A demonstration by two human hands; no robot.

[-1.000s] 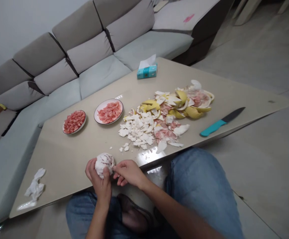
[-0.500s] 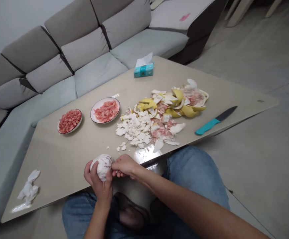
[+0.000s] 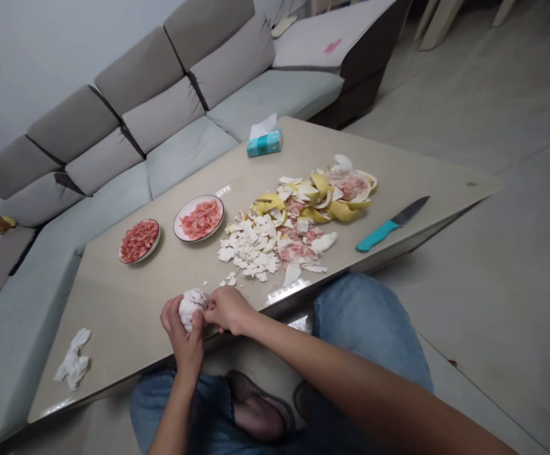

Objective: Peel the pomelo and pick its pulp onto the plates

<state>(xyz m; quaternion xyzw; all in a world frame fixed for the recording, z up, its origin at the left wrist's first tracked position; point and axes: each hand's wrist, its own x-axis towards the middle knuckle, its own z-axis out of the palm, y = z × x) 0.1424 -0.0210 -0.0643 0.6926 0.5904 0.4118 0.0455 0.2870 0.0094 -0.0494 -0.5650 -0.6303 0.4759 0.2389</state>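
Observation:
A peeled pomelo [image 3: 192,307], still coated in white pith with reddish streaks, is held over the table's near edge. My left hand [image 3: 182,332] wraps round its left and lower side. At its right side my right hand [image 3: 230,309] is closed, fingertips pinched against the fruit; whatever is between them is hidden. Beyond the hands lies a heap of white pith pieces [image 3: 251,246]. Yellow pomelo rind [image 3: 343,212] and pinkish membrane scraps [image 3: 298,253] are mixed in with it on the right.
Two plates of pink pomelo flesh, a left one [image 3: 139,241] and a right one [image 3: 199,218], stand on the table [image 3: 127,309]. A teal-handled knife [image 3: 391,226] lies near the right edge. A tissue pack [image 3: 264,143] sits behind, crumpled tissue [image 3: 74,360] at left, a sofa [image 3: 184,151] beyond.
The view has shifted and tilted slightly. My right hand has turned a little at the pomelo's right side, its back now more upward. My left hand keeps its hold.

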